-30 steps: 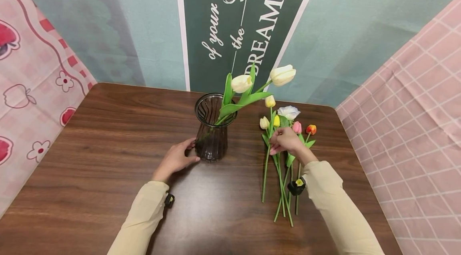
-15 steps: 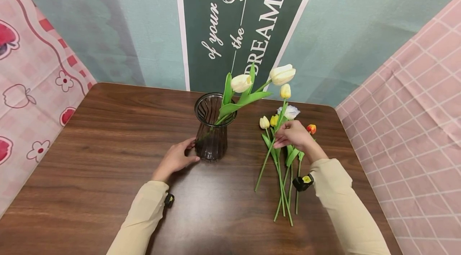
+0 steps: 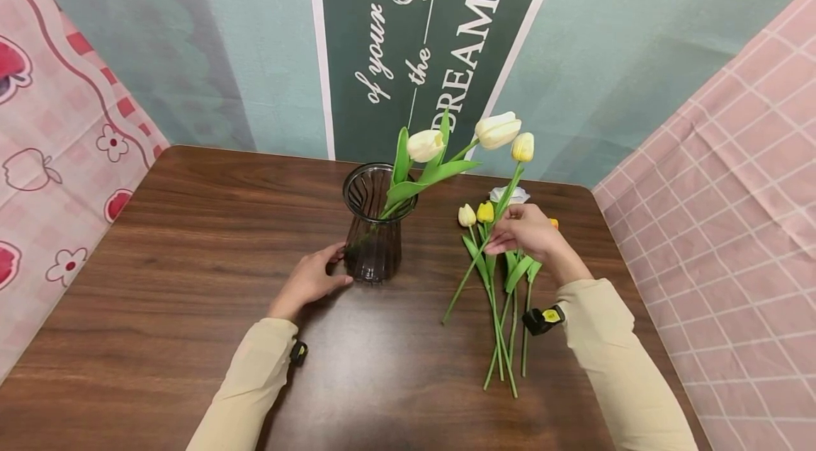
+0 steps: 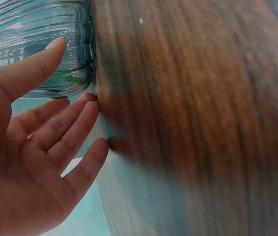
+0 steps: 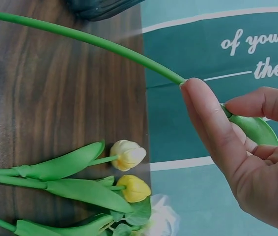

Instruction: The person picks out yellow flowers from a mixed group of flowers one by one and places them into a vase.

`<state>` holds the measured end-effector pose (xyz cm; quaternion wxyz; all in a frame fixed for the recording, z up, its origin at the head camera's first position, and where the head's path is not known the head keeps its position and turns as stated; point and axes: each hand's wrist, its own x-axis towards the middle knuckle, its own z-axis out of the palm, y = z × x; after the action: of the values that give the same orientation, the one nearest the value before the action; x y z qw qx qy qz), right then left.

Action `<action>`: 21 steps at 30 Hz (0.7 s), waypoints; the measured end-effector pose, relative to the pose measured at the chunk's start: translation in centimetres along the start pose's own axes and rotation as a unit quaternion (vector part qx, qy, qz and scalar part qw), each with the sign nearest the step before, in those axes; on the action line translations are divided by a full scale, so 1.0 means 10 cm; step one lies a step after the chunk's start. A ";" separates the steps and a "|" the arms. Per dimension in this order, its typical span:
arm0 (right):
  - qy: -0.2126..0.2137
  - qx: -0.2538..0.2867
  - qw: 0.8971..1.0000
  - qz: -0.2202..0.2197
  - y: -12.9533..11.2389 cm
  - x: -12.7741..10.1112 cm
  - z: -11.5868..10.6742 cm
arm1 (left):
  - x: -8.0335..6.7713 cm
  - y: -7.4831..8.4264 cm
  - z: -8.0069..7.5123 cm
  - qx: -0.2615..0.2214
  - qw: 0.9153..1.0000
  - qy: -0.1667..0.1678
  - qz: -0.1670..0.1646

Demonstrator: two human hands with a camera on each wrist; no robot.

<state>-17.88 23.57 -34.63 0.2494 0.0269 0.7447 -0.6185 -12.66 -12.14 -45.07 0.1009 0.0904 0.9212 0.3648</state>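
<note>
Yellow artificial tulip on long green stem (image 3: 523, 147) pinched between thumb and fingers of right hand (image 3: 525, 231), raised tilted above loose tulip bunch (image 3: 494, 274) lying on dark wood-grain table (image 3: 191, 253). Left hand (image 3: 310, 280), fingers straight and slightly spread, rested against base of ribbed smoked-glass vase (image 3: 374, 224) containing two cream tulips (image 3: 427, 145).

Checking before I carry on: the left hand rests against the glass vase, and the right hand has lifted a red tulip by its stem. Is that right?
Not quite. The tulip that the right hand pinches by its stem is yellow, not red, as the head view shows. The rest holds: the left hand rests against the base of the glass vase, and the tulip is lifted off the table.
</note>
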 end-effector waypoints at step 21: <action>-0.004 0.096 0.994 -0.051 -0.26 -0.20 -0.12 | -0.01 0.00 -0.01 0.003 1.000 0.000 0.006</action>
<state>-17.45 24.60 -31.30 0.2167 0.0104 0.6815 -0.6989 -12.61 -12.18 -45.02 0.0986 0.0965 0.9216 0.3629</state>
